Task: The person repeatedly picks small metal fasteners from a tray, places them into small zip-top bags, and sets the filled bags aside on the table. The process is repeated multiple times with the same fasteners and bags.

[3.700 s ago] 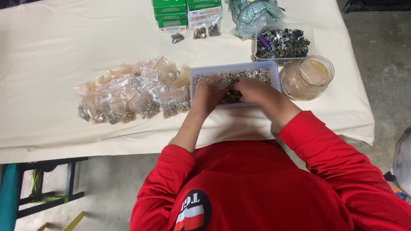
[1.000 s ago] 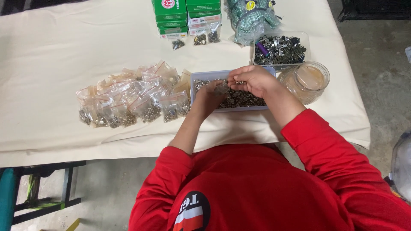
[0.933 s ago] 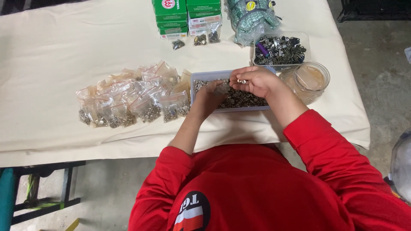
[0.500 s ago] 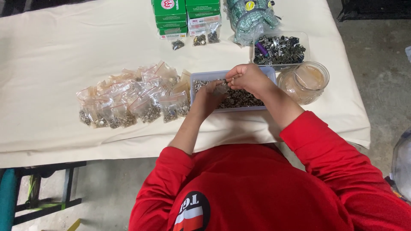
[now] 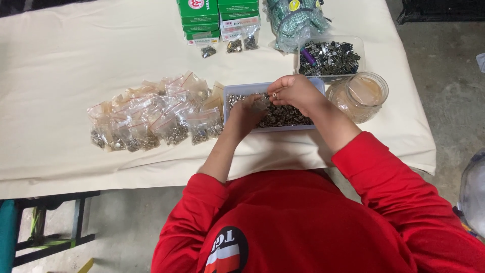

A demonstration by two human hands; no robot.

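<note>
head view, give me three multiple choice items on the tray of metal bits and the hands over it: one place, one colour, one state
1. Where is the clear jar relative to the tray?
A. to its right
B. to its left
C. inside it

2. What colour are the person's sleeves?
A. blue
B. red
C. white

3. What is the right hand doing?
A. lying flat on the cloth
B. gripping the jar
C. pinching a small ring-shaped piece

Answers: 1 A, the jar stands beside the tray's right end. 2 B, both sleeves are red. 3 C, its fingertips hold the piece above the tray, close to the left hand.
</note>
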